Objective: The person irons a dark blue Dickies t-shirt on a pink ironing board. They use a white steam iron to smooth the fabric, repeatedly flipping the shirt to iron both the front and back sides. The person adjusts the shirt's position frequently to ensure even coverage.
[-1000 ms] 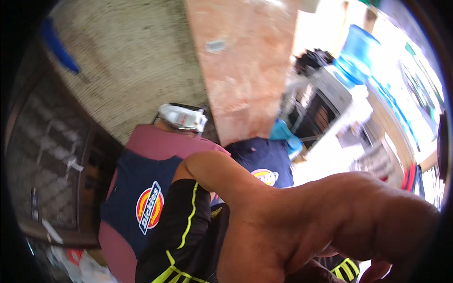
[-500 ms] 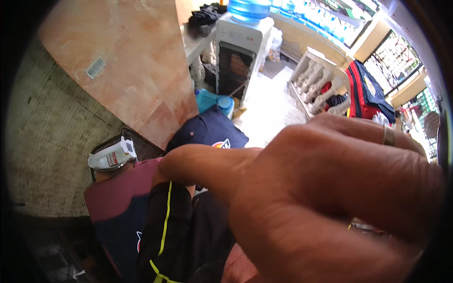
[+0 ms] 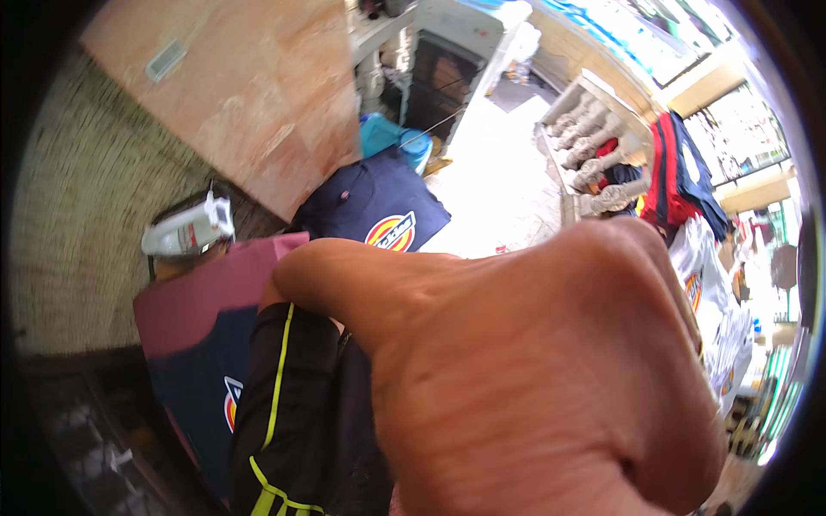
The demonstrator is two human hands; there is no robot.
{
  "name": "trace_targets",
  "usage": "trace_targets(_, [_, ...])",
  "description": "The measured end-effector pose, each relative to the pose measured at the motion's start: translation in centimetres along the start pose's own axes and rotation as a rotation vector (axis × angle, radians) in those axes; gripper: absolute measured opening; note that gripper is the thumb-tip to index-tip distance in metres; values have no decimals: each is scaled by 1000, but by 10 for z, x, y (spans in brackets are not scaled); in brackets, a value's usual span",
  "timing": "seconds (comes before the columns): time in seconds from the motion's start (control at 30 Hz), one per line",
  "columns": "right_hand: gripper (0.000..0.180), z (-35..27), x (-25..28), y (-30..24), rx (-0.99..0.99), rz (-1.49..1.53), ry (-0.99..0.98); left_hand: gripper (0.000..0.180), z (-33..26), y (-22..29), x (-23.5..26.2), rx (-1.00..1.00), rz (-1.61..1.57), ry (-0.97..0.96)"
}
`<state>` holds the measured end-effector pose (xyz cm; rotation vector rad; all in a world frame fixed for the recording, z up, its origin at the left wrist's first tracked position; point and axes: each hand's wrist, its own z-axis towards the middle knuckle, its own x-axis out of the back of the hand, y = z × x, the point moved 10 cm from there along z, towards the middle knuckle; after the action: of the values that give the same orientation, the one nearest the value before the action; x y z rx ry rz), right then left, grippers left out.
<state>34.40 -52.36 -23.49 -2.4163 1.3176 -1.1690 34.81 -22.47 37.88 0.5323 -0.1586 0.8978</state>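
My left hand [image 3: 551, 361] fills the lower right, very close and slightly blurred. Its bent arm rises from a black sleeve [image 3: 280, 387] with yellow-green piping. The back of the hand and a bent knuckle show, but the fingers are turned out of sight, so whatever they may hold is hidden. Behind the forearm lies a folded navy garment [image 3: 344, 211] with a round, bright emblem. Left of the sleeve is a maroon-and-navy garment [image 3: 215, 297] bearing a similar emblem. My right hand is out of view.
A white plastic bottle [image 3: 189, 225] rests in a dark holder beside a peach marbled panel [image 3: 249, 95]. Farther back stand a white water dispenser [image 3: 456, 30], a turquoise container [image 3: 379, 133] and a pale balustrade [image 3: 594, 138]. A red-and-navy bag or cloth [image 3: 667, 172] and white plastic bags [image 3: 701, 267] are at right.
My left hand has turned and bent, so its fingers and a ring seen before no longer show. The view has shifted down, showing more of the navy garment and the white bags.
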Motion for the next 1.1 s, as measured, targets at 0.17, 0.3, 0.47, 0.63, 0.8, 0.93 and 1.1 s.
trace_targets(0.17, [22, 37, -18, -8, 45, -23, -74, 18, -19, 22, 42, 147, 211, 133])
trace_targets(0.3, [22, 68, -36, -48, 151, -58, -145, 19, -82, 66, 135, 430, 333, 467])
trace_targets(0.47, [22, 96, -85, -150, 472, -69, -340, 21, -128, 200, 179, 730, 796, 750])
trace_targets(0.63, [17, 7, -143, -329, 1021, -183, -484, 23, -84, 253, 99, 942, 1054, 335])
trace_targets(0.8, [13, -204, -220, -500, 1551, -213, -703, 27, -73, 249, 44, 1068, 1136, 94])
trace_targets(0.93, [14, -300, -300, -564, 1944, -209, -543, 30, -97, 285, 39, 1061, 1260, 184])
trace_targets(1.1, [18, -366, -390, -584, 2069, -301, -423, 34, -133, 365, 43, 1109, 1654, 632])
